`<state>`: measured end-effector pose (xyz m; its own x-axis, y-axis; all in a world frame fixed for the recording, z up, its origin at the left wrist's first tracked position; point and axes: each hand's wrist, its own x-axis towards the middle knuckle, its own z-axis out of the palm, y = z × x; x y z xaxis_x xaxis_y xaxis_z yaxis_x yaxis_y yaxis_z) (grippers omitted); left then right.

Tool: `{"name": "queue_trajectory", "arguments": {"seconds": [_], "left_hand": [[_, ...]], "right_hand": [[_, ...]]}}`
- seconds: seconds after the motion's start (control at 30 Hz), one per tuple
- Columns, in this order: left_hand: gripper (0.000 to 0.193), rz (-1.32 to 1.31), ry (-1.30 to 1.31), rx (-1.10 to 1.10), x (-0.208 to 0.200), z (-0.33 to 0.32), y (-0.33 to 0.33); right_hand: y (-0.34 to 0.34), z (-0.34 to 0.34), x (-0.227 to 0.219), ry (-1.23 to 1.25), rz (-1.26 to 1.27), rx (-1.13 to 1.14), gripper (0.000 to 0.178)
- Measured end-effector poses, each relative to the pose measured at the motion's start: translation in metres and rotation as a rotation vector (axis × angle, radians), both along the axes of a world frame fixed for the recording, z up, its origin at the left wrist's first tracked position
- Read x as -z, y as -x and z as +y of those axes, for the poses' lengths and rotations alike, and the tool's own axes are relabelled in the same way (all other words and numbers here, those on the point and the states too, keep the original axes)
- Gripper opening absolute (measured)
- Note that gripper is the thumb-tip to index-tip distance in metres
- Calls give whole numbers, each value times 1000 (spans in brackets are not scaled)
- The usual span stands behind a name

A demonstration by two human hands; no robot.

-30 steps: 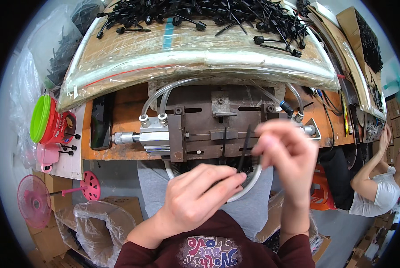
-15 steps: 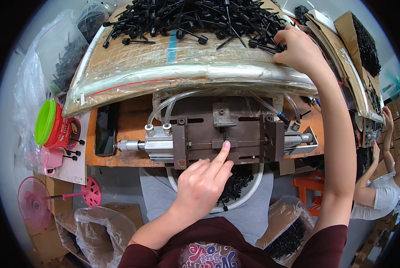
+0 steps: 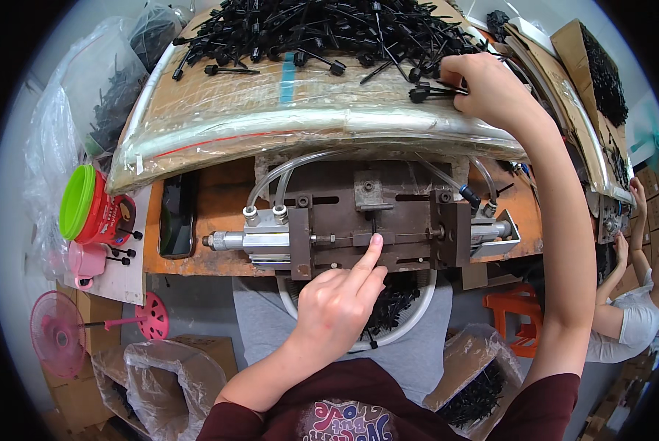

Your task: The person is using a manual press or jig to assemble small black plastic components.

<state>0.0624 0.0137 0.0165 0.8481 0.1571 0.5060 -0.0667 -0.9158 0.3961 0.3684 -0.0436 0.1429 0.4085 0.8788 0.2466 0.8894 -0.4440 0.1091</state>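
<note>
My left hand (image 3: 338, 303) reaches to the metal clamping fixture (image 3: 410, 209). Its index finger is stretched out and presses on the small dark block (image 3: 382, 239) at the middle, where a thin black stem (image 3: 374, 220) shows. The other fingers are loosely curled and hold nothing. At the right front of the pile of black plastic parts (image 3: 307, 33), my right hand (image 3: 487, 87) pinches a stemmed black plastic part (image 3: 434, 92); its knobbed head points left. Some of the right fingertips are hidden.
Air cylinders (image 3: 267, 241) with clear hoses (image 3: 300, 156) flank the fixture. A plastic-wrapped cardboard tray (image 3: 219, 95) bears the pile. At left stand a red bucket (image 3: 105, 213) and a pink fan (image 3: 57, 333). Below is a white-rimmed basket (image 3: 418, 312). A co-worker (image 3: 631, 309) sits at far right.
The rods on both sides of the fixture have slid inward toward the block. My right hand has shifted slightly, with a black part now standing clear at its fingertips. The left finger stays on the block.
</note>
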Motion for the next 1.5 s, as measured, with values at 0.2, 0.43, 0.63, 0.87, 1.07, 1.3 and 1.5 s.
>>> {"name": "queue_trajectory", "arguments": {"seconds": [0.2,0.43,0.63,0.87,1.07,1.3,1.5], "left_hand": [[23,-24,-5,5,0,0,0],[42,-68,311,180,-26,5,21],[68,-179,650,108,-45,11,19],[36,-195,553,151,-45,7,23],[29,-78,171,45,-12,0,18],[27,10,-87,-44,1,-6,7],[24,45,-92,-16,-7,1,2]], "right_hand": [[12,4,1,-14,-180,-71,21],[62,-32,16,-438,-432,-248,21],[138,-56,48,-498,-536,-438,30],[169,-69,81,-552,-334,-432,25],[161,-88,95,-636,-163,-251,32],[170,-94,99,-641,-91,-254,33],[175,-97,97,-641,-78,-254,31]]}}
